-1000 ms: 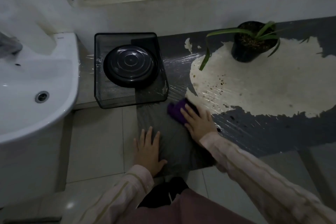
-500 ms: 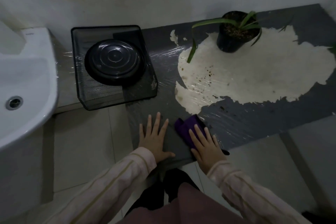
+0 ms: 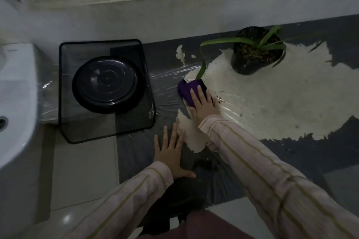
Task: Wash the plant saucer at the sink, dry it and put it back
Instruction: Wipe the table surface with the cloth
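The black round plant saucer (image 3: 108,83) lies upside down in a black mesh tray (image 3: 81,132) on the floor, left of centre. My right hand (image 3: 203,103) presses flat on a purple cloth (image 3: 187,90) at the left edge of a pale patch on the plastic-covered dark mat (image 3: 291,151). My left hand (image 3: 171,153) rests flat, fingers spread, on the mat nearer to me, holding nothing. The potted plant (image 3: 252,52) stands on the pale patch at the upper right, apart from the saucer.
A white sink (image 3: 15,106) with its drain juts in at the left edge. A low wall and window ledge (image 3: 174,6) run along the back. Grey floor tiles (image 3: 83,170) lie between the sink and the mat. Specks of soil dot the pale patch.
My right hand has slid the purple cloth away from me, from the near edge of the mat up to the pale patch by the plant's leaf. The left hand stays planted.
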